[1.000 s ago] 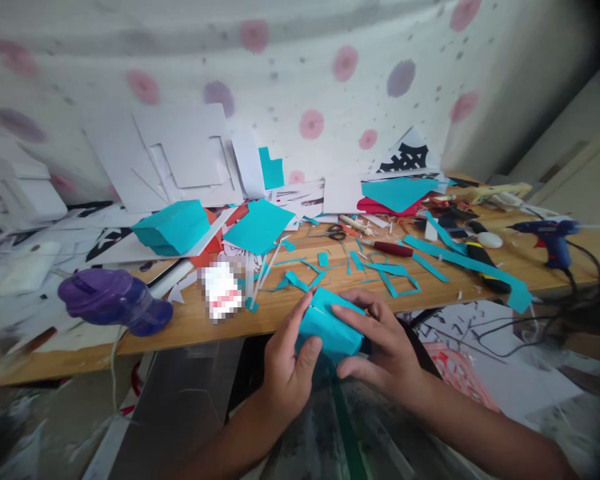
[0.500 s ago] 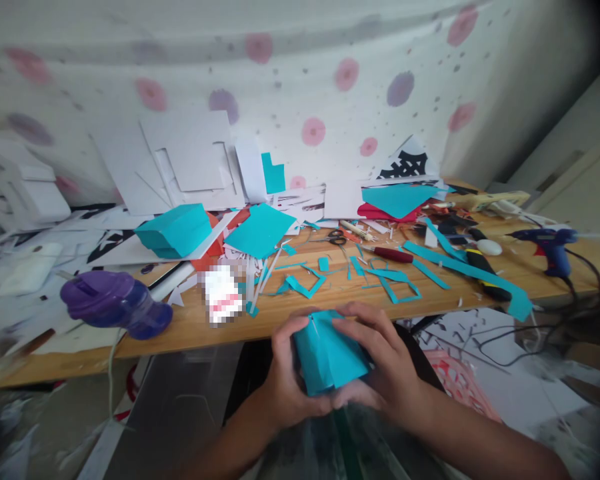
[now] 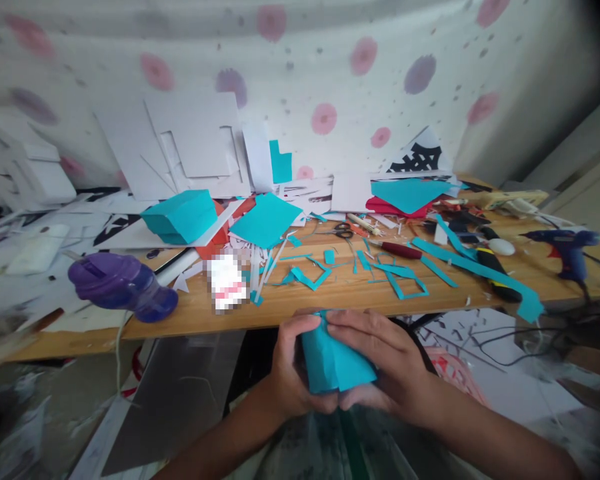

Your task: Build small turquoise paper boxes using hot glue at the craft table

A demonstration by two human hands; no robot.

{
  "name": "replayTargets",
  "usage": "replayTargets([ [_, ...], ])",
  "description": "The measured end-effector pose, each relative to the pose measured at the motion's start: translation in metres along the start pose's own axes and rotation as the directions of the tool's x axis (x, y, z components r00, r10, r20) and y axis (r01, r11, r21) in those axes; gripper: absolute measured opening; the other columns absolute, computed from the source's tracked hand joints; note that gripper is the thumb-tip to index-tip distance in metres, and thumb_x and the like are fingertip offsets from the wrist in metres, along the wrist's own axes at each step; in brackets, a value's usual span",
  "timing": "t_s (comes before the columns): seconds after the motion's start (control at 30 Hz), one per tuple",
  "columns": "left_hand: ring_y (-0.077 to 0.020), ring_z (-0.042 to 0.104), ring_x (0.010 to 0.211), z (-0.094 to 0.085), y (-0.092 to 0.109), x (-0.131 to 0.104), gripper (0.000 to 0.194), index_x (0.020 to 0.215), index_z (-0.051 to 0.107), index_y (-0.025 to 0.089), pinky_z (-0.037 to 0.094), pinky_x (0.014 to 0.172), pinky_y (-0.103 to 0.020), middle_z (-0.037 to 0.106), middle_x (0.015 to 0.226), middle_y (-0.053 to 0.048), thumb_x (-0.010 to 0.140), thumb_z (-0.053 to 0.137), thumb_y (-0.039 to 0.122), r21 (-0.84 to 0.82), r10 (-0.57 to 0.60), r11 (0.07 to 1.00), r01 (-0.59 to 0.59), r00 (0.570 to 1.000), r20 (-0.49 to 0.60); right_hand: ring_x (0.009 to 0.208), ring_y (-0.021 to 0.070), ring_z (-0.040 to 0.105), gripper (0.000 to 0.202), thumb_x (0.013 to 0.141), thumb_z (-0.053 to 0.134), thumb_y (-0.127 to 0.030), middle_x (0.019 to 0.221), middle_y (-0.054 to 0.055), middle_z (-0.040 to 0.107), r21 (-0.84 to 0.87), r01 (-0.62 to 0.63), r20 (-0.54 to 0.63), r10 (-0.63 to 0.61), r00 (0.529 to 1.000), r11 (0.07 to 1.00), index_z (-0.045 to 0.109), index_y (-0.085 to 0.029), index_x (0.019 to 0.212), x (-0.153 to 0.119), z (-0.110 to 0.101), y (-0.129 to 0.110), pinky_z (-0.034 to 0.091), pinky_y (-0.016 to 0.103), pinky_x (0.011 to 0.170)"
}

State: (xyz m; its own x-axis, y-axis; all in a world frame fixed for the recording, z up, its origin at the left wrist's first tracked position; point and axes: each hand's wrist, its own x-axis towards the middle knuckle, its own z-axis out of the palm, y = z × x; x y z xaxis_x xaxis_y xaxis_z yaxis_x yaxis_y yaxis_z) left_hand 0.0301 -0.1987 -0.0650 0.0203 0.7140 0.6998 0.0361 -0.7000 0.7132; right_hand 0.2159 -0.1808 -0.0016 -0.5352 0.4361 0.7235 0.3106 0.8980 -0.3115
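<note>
A folded turquoise paper piece [image 3: 337, 363] is held between both hands, in front of the table's near edge. My left hand [image 3: 290, 367] wraps round its left side, thumb and fingers pressed on the paper. Across its top and right side lie the fingers of my right hand [image 3: 390, 357], with the thumb below. The piece has creases and a seam down its front. On the table at the left, a turquoise paper box [image 3: 183, 217] rests on white board.
The wooden table [image 3: 220, 323] bears a purple bottle [image 3: 125, 283], turquoise sheet [image 3: 265, 221], paper strips [image 3: 470, 267], scissors [image 3: 343, 231], a red-handled tool [image 3: 401, 250], a yellow-black cutter [image 3: 497, 273] and a blue glue gun [image 3: 570, 250]. White boards [image 3: 195, 140] lean behind.
The seam on the turquoise piece is now pressed closer together, and the right fingers have slid further over its top. The camera view has shifted slightly.
</note>
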Motion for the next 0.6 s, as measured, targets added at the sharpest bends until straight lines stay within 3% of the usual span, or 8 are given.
replayTargets([
  [0.27,-0.0313,0.067,0.103,-0.003,0.004,0.002,0.086,0.129,0.05,0.025,0.056,0.088,-0.043,0.064,0.112,-0.012,0.058,0.082,0.063,0.119,-0.019,0.993,0.017,1.0,0.016,0.109,0.0239,0.07,0.06,0.093,0.052,-0.059,0.117,0.017,0.071,0.038,0.015,0.01,-0.015,1.0,0.999,0.05,-0.016,0.134,-0.001,0.002,0.002,0.056,0.033,0.086],
  [0.47,-0.0292,0.067,0.103,-0.004,0.007,0.006,0.079,0.129,0.049,0.026,0.055,0.089,-0.042,0.064,0.116,-0.011,0.064,0.082,0.055,0.109,-0.037,0.994,0.033,0.999,0.038,0.109,0.0251,0.07,0.058,0.094,0.051,-0.058,0.117,0.017,0.072,0.051,-0.007,0.02,0.006,1.0,0.999,0.047,-0.018,0.135,0.0,0.005,0.004,0.055,0.034,0.083],
  [0.6,-0.0293,0.067,0.104,-0.006,0.009,0.011,0.076,0.13,0.051,0.026,0.055,0.09,-0.042,0.064,0.117,-0.011,0.064,0.083,0.046,0.141,-0.049,0.989,0.042,0.998,0.05,0.107,0.0237,0.07,0.046,0.096,0.057,-0.045,0.119,0.018,0.071,0.055,0.023,-0.033,-0.021,0.999,0.998,0.049,-0.017,0.132,-0.003,0.006,0.003,0.054,0.033,0.074],
])
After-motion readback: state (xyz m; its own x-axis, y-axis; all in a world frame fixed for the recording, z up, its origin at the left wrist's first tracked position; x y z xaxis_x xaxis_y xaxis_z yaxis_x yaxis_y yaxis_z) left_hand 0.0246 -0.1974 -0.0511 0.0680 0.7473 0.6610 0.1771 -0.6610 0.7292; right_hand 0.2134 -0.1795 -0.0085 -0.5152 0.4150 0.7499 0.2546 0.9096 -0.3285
